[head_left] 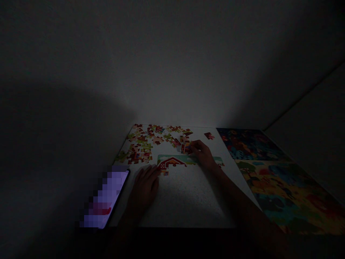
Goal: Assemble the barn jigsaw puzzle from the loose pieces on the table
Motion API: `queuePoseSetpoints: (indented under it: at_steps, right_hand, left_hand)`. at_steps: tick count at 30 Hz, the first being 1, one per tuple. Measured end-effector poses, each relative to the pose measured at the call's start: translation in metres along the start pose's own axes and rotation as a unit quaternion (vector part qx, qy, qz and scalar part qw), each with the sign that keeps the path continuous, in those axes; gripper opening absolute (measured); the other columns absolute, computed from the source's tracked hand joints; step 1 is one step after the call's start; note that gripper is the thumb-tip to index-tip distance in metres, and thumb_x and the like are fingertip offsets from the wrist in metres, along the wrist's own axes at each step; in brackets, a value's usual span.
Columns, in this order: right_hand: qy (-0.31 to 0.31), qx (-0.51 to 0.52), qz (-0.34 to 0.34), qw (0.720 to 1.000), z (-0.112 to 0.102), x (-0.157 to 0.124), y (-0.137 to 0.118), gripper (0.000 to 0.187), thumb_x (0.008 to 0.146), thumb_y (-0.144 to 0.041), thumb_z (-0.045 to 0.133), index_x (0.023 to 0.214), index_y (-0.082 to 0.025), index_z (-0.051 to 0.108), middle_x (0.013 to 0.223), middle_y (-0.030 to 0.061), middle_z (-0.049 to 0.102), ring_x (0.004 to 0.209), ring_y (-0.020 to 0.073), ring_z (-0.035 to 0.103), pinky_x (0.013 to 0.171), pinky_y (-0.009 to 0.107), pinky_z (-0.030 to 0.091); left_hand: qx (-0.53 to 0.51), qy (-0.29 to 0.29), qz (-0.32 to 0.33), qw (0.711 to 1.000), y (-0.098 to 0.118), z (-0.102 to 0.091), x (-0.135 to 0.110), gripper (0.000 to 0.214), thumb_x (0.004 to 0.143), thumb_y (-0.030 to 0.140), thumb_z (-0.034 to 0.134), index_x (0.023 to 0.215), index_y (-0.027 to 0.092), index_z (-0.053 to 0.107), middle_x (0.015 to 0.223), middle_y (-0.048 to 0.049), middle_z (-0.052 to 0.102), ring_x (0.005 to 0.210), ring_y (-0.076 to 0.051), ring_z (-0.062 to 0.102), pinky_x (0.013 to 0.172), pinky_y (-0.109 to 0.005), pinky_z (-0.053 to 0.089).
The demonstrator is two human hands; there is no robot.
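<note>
On the white tabletop lies a partly joined jigsaw puzzle [172,160], a strip with a red barn roof, green hills and pale sky. My left hand [144,185] rests flat by its lower left corner, fingers stretched out and the fingertips at the barn's edge. Just above the strip, my right hand [201,153] pinches a small red and purple puzzle piece [185,148] between thumb and fingers. The wrist covers part of the strip's right side. Dim light blurs the fine detail of the pieces.
Several loose puzzle pieces [140,147] are spread over the back left of the table. One dark red piece [209,136] lies apart at the back right. A lit phone [110,198] is at the left edge. Two colourful pictures [283,183] cover the right side, with a wall behind.
</note>
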State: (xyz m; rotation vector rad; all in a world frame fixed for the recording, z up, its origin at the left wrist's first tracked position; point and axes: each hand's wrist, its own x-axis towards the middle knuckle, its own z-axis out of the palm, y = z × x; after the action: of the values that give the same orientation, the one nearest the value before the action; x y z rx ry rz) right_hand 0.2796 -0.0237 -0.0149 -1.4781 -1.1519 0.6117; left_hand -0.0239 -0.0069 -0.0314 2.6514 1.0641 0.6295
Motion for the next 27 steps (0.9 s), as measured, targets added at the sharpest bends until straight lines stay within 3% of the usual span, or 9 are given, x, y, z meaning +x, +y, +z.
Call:
queuePoseSetpoints:
  at_steps: [13, 20, 27]
  right_hand:
    - [-0.055, -0.023, -0.025, 0.998, 0.023, -0.013, -0.015, 0.016, 0.08, -0.038, 0.06, 0.082, -0.022, 0.059, 0.078, 0.0009, 0.064, 0.072, 0.016, 0.059, 0.07, 0.03, 0.048]
    - [-0.111, 0.01, 0.018, 0.994, 0.028, -0.021, -0.021, 0.018, 0.08, -0.039, 0.061, 0.084, -0.021, 0.057, 0.073, -0.0005, 0.061, 0.055, 0.0119, 0.053, 0.05, 0.024, 0.043]
    - [-0.155, 0.015, -0.008, 0.988, 0.037, -0.029, -0.029, 0.014, 0.08, -0.035, 0.063, 0.081, -0.022, 0.059, 0.074, 0.0, 0.066, 0.067, 0.0149, 0.062, 0.064, 0.028, 0.049]
  left_hand:
    - [0.0, -0.007, -0.015, 1.0, 0.002, -0.001, 0.0, 0.038, 0.095, 0.024, 0.039, 0.124, 0.024, 0.063, 0.137, -0.0063, 0.06, 0.132, -0.023, 0.05, 0.114, -0.053, 0.033]
    - [0.002, -0.016, -0.028, 0.999, 0.007, -0.005, 0.001, 0.042, 0.096, 0.025, 0.038, 0.133, 0.019, 0.055, 0.139, -0.0091, 0.057, 0.133, -0.023, 0.049, 0.115, -0.051, 0.033]
    - [0.0, -0.008, -0.03, 1.0, 0.006, -0.004, 0.0, 0.041, 0.096, 0.027, 0.039, 0.133, 0.02, 0.054, 0.139, -0.0087, 0.058, 0.133, -0.023, 0.049, 0.115, -0.05, 0.033]
